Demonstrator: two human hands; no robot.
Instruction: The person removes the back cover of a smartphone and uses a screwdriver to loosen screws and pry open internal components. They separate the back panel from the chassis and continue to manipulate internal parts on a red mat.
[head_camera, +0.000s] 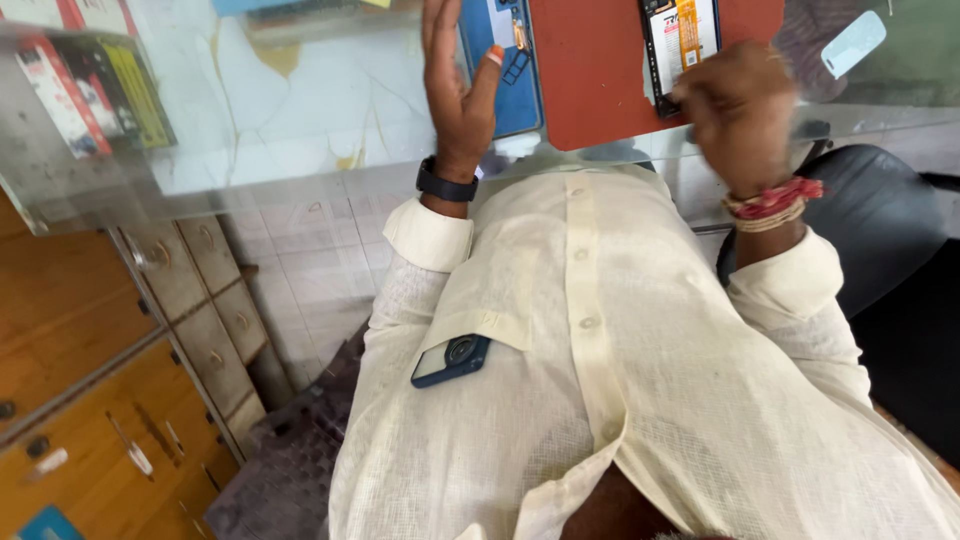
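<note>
Cream shirt (640, 400): loose woven cotton, buttoned, fills the lower frame; a dark blue phone (450, 360) sticks out of its chest pocket.
Left hand (458, 85): raised with fingers spread and palm showing, gripping nothing; it hovers in front of a blue mat (525, 95) on the glass counter (300, 110). A black band (445, 187) circles the wrist.
Right hand (738, 105): blurred, fingers curled in at the lower edge of a flat packaged phone part (680, 40); whether it actually pinches the package cannot be told. Red and white threads (772, 204) wrap the wrist.
Package position: lying on a red mat (600, 70), beside the blue mat.
Surroundings: wooden drawers (190, 300) at left, black chair (880, 220) at right.
</note>
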